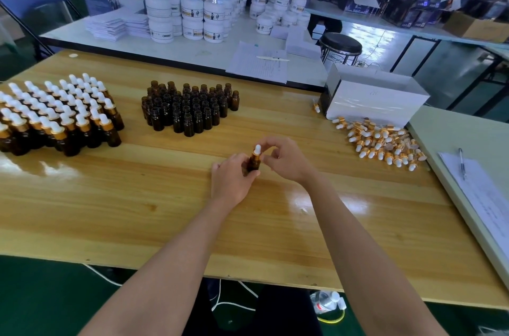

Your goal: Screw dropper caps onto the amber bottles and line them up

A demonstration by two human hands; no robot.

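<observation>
My left hand [230, 180] grips an amber bottle [254, 163] upright over the middle of the wooden table [137, 211]. A dropper cap [257, 151] with a white bulb and gold collar sits on the bottle's neck, and the fingertips of my right hand [286, 160] pinch it. Several uncapped amber bottles [190, 108] stand clustered behind the hands. Capped bottles [55, 112] stand in rows at the far left. A loose pile of dropper caps [382, 141] lies at the right.
A white box [371, 98] stands behind the cap pile, with one stray cap beside it. A grey board with paper and a pen [462, 162] lies along the right edge. Beyond is a white table [192, 49] with white jars and papers, and a black stool [340, 45].
</observation>
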